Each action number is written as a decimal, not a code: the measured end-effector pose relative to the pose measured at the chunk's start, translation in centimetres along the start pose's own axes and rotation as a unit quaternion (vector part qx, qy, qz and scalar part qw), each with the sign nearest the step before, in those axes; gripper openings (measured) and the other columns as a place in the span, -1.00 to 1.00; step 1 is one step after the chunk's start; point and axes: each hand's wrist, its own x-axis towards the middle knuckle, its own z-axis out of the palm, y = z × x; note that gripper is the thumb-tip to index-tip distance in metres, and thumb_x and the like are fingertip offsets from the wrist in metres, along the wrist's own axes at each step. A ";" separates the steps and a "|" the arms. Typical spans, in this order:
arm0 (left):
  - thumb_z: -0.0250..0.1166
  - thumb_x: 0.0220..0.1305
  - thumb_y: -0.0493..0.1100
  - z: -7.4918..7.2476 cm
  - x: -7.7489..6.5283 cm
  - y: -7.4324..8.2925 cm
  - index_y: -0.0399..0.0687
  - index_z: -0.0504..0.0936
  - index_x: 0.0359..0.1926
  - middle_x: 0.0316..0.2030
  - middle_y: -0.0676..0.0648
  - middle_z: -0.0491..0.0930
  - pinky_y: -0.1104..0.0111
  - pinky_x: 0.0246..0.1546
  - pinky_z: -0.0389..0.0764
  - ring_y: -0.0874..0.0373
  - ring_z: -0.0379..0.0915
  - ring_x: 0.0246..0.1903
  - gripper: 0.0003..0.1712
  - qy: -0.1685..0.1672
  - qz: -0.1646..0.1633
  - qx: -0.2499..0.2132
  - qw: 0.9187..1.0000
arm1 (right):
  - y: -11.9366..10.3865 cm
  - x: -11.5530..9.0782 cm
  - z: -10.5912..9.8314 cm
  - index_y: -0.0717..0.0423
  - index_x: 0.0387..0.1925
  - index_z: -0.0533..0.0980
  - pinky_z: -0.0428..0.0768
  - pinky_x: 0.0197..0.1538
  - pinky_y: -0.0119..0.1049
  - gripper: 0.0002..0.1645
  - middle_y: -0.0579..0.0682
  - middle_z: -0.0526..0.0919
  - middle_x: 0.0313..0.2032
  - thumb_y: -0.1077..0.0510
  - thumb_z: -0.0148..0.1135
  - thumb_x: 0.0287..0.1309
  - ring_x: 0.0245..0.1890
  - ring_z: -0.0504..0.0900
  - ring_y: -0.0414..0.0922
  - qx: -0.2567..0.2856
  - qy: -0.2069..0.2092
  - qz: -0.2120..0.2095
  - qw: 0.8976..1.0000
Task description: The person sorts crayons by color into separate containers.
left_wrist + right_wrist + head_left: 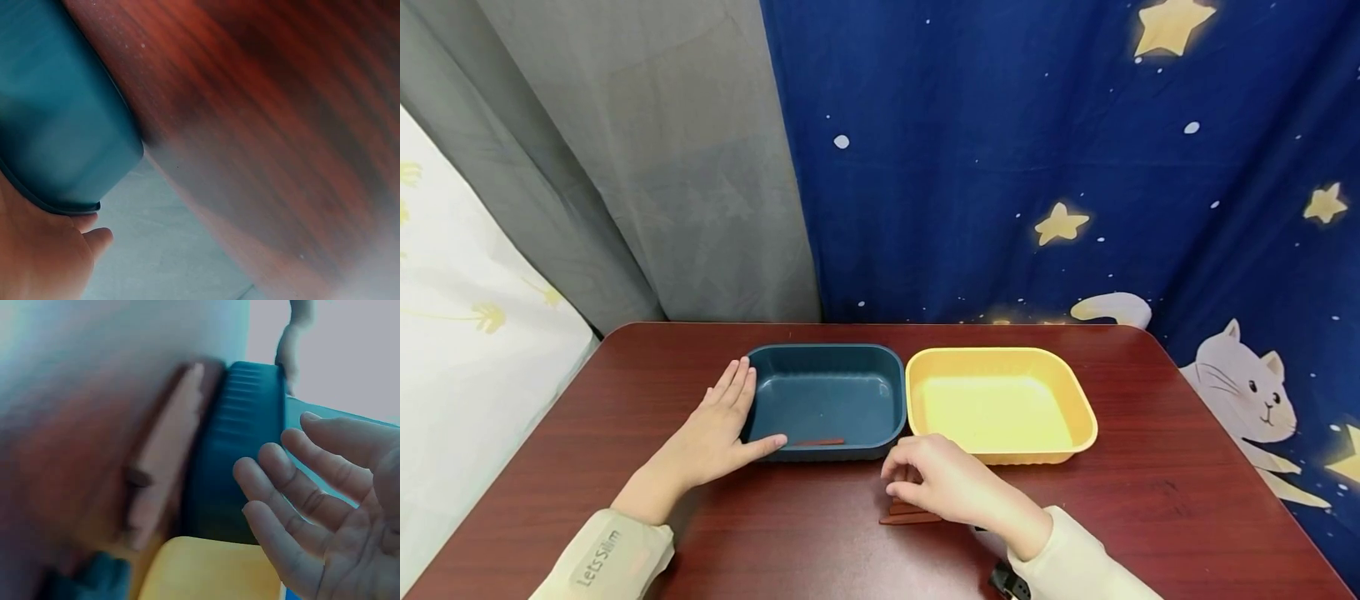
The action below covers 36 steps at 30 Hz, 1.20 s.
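My left hand (718, 425) rests on the left end of a dark blue bin (892, 392), fingers straight along the rim and thumb over the front corner. In the left wrist view, this hand (47, 256) touches the rim of the blue bin (81, 144). A thin reddish-brown stick (820, 442) lies inside the bin along its front wall. Several similar sticks (910, 518) lie on the table, partly hidden under my right hand (951, 483). The right wrist view shows that hand (331, 500) with loosely bent fingers and nothing in them, apart from the blurred sticks (169, 437).
A yellow bin (1000, 408) stands right beside the blue one on the dark red wooden table (805, 533). A black device (1009, 579) sits by my right sleeve. Grey and starry blue curtains (962, 167) hang behind the table's far edge.
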 end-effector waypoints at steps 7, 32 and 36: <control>0.16 0.21 0.49 0.0 -0.1 0.0 -0.44 -0.08 0.52 0.56 -0.35 -0.22 -0.30 0.39 0.05 -0.26 -0.35 0.56 0.30 0.002 0.002 0.002 1.000 | 0.8 -0.4 0.9 0.03 -0.30 0.70 0.56 -0.17 -0.49 -0.93 -0.18 0.68 -0.30 0.22 0.33 0.18 -0.31 0.57 -0.36 -0.027 -0.035 0.014 0.999; 0.14 0.22 0.51 0.2 0.1 -0.3 -0.42 -0.10 0.52 0.57 -0.32 -0.24 -0.30 0.40 0.05 -0.22 -0.39 0.57 0.30 0.002 0.003 0.006 1.000 | 1.8 -0.2 2.0 0.04 -0.32 0.67 0.49 -0.26 -0.51 -0.82 -0.19 0.52 -0.39 0.34 0.39 0.03 -0.37 0.44 -0.37 -0.088 -0.061 0.001 0.994; 0.13 0.22 0.51 0.2 0.1 -0.3 -0.43 -0.10 0.52 0.57 -0.33 -0.24 -0.29 0.40 0.06 -0.22 -0.39 0.57 0.30 0.002 0.003 0.008 1.000 | 1.9 -0.3 2.1 -0.03 -0.36 0.62 0.49 -0.26 -0.51 -0.79 -0.22 0.52 -0.39 0.35 0.38 0.03 -0.37 0.44 -0.38 -0.076 -0.062 0.006 0.995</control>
